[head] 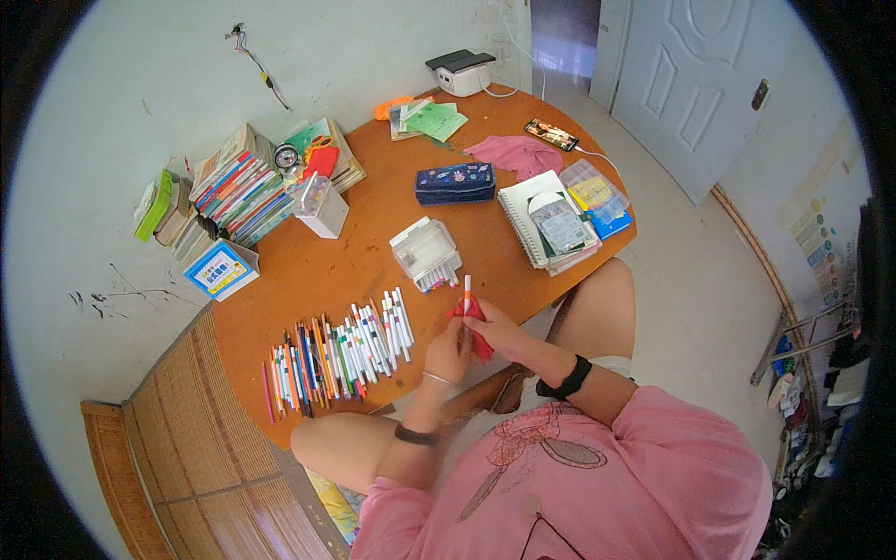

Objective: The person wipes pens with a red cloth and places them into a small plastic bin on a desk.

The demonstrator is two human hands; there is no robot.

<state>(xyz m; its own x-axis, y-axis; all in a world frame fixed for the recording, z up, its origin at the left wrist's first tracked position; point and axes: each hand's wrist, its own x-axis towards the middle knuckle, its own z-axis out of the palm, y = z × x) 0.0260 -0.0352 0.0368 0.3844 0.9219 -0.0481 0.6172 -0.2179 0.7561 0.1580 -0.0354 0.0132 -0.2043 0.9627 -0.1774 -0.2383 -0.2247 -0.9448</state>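
Before my chest, at the table's front edge, both hands meet around a white marker [467, 285] with an orange band, which points up and away from me. A red cloth [481, 347] is bunched about its lower part and hangs below my fingers. My right hand [501, 332] grips the marker and cloth from the right. From the left, my left hand [446, 351] pinches the cloth near the marker's lower end, which is hidden. Left of my hands, a row of markers and pencils [343, 350] lies side by side. Just beyond them, a clear plastic box [424, 246] lies on its side with several markers at its mouth.
A dark blue pencil case [455, 184], a spiral notebook [516, 210] and a pink cloth [521, 155] lie on the brown table [371, 252]. Stacked books [241, 185] and a white pen holder [323, 213] stand at left. A lit phone [551, 134] on a cable lies far right.
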